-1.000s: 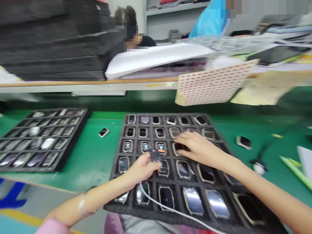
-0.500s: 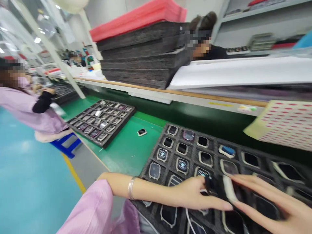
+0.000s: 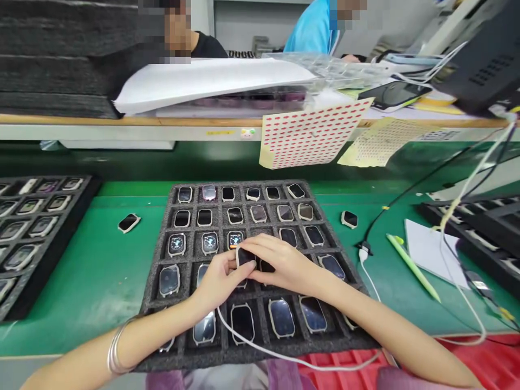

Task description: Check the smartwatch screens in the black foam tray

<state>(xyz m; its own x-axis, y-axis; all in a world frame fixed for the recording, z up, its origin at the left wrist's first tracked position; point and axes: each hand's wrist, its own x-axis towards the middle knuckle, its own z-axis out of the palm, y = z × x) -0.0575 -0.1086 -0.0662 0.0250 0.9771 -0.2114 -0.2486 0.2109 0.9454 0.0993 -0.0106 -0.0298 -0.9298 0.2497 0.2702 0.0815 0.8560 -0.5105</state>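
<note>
A smartwatch case without a strap [image 3: 245,257] is held over the middle of a dark foam tray [image 3: 260,295], its dark screen facing up. My left hand [image 3: 221,279] is closed at its lower left side, thumb at the screen's edge. My right hand [image 3: 280,260] pinches the same watch from the right and top. A white cable [image 3: 260,346] loops across the tray and runs up under my left hand, where its end is hidden. Strapless watches fill many tray compartments; one with a lit face [image 3: 210,243] sits just left of the hands.
Single watches lie on the green bench left [image 3: 129,222] and right [image 3: 350,219] of the tray. More trays flank it, left [image 3: 69,238] and far right [image 3: 479,216]. A green pen [image 3: 414,268], white paper [image 3: 430,249] and cables lie right. A shelf [image 3: 195,130] crosses behind; people sit beyond.
The view has swung right, bringing the tray to the centre. My hands have come closer together around the watch, which was between my right fingers and now has my left thumb against it too.
</note>
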